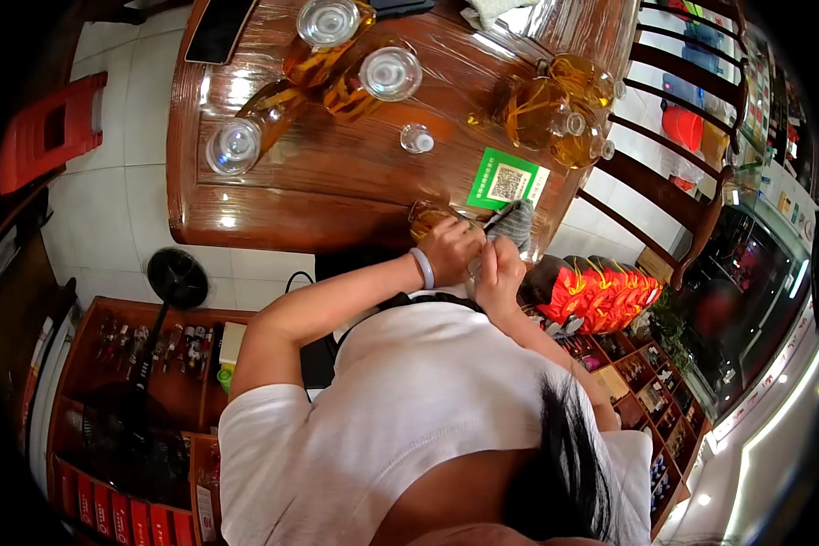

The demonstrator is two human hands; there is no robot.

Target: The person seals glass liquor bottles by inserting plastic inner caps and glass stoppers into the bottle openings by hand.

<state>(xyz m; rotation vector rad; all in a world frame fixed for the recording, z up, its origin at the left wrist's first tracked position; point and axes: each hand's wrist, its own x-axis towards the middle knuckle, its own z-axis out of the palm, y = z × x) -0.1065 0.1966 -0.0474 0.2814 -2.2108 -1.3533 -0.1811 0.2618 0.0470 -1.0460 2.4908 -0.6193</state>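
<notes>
My left hand (452, 249), with a pale bangle at the wrist, is closed around a small glass bottle (425, 218) of amber liquid at the table's near edge. Its fingers hide much of the bottle. Right beside it, my right hand (499, 275) is closed with the fingers pinched together, against a grey striped cloth (517, 224) that sticks out beyond the knuckles. Both hands are close together in front of my chest. A green card with a QR code (508, 180) lies just beyond them. Farther off stands a clear glass stopper (417, 138).
On the wooden table (337, 205), several amber-filled bottles with big glass stoppers (390, 74) lie at left, and more amber bottles (555, 109) at right. A phone (217, 32) is at the far left. Wooden chairs (660, 196) and red packages (601, 293) are on the right.
</notes>
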